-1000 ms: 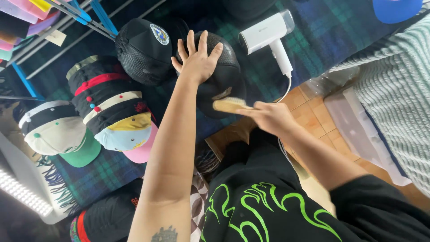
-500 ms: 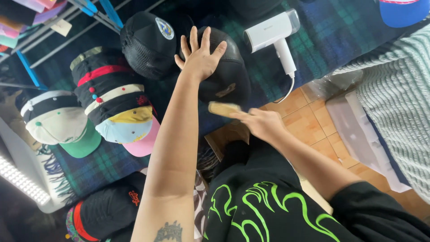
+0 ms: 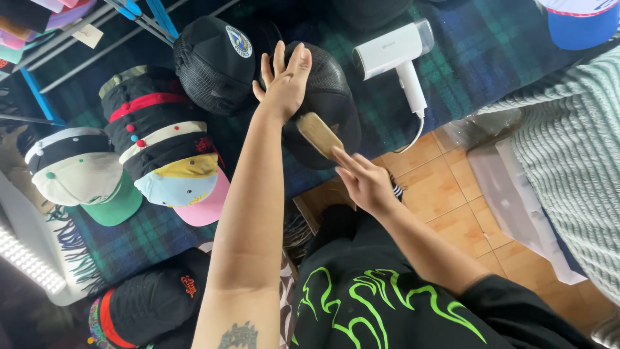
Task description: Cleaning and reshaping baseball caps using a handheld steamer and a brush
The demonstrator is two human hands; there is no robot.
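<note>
A black mesh cap (image 3: 332,103) lies on a dark plaid blanket (image 3: 471,58). My left hand (image 3: 284,81) rests flat on its top, fingers spread. In my right hand (image 3: 365,181) is a wooden brush (image 3: 320,134), and the brush head lies against the cap's front panel. Another black mesh cap with a round badge (image 3: 216,61) sits just left of it.
A white handheld steamer (image 3: 397,58) lies right of the cap, its cord running down to the tiled floor (image 3: 445,187). A stack of several caps (image 3: 165,148) and a white-and-green cap (image 3: 81,174) lie left. A blue cap (image 3: 578,22) sits top right. More black caps (image 3: 152,300) are at bottom left.
My right hand has carried the brush up onto the cap's front. My left hand stays on the cap's top.
</note>
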